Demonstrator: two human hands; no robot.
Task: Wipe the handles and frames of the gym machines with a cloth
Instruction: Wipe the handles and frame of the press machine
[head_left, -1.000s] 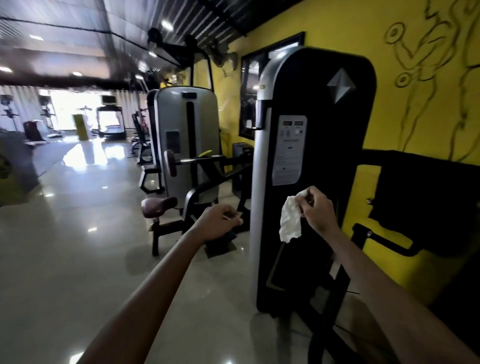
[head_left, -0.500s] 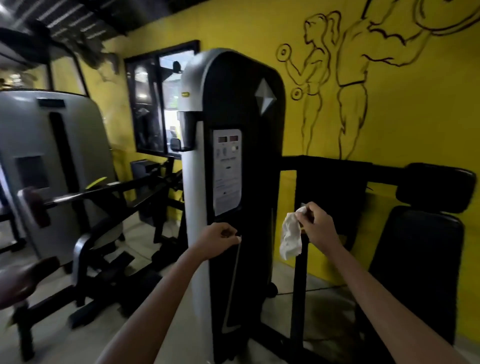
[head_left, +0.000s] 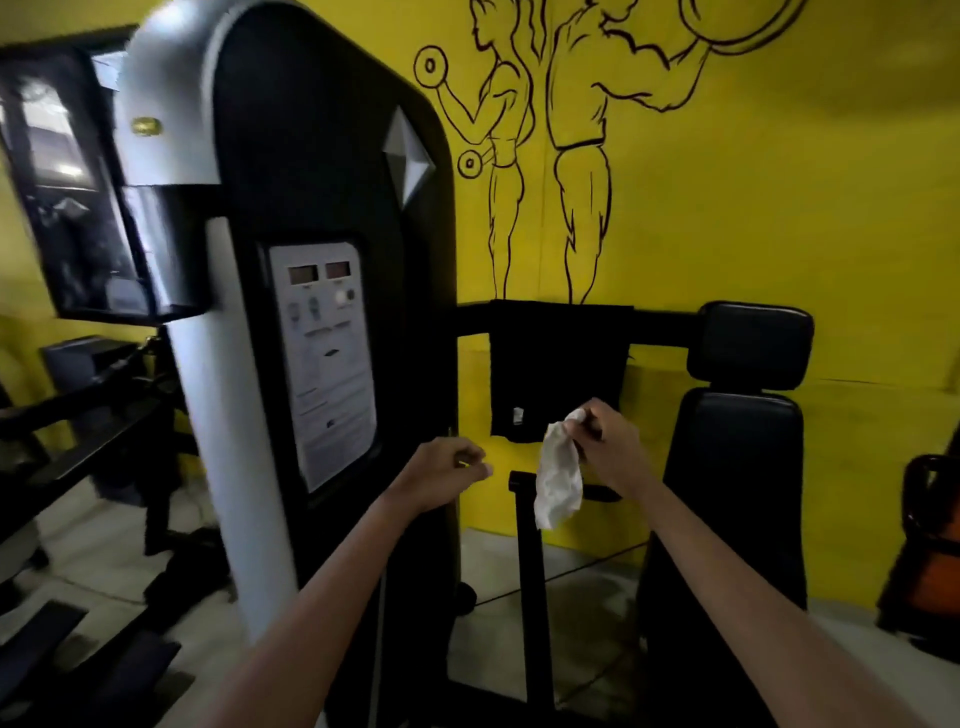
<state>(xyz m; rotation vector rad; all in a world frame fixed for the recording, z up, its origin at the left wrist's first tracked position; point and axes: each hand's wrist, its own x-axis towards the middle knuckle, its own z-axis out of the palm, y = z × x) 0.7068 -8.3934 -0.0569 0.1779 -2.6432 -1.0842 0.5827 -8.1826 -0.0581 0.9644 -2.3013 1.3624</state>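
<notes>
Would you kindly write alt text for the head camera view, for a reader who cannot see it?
A person's right hand pinches a crumpled white cloth that hangs in front of a black gym machine's weight-stack tower. The left hand is loosely curled beside it. A black padded seat stands against a yellow wall with bodybuilder drawings.

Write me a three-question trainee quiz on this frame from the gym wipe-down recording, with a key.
1. True or false: the white cloth is pressed flat against the instruction panel.
2. Which hand pinches the cloth? A) left hand B) right hand C) both
3. Fill in: the black towel hangs over the machine's horizontal ____, beside the headrest pad.

Key
1. False: it dangles free in the air, off the panel.
2. B: the left hand is curled, apart from the cloth.
3. Bar.
</notes>
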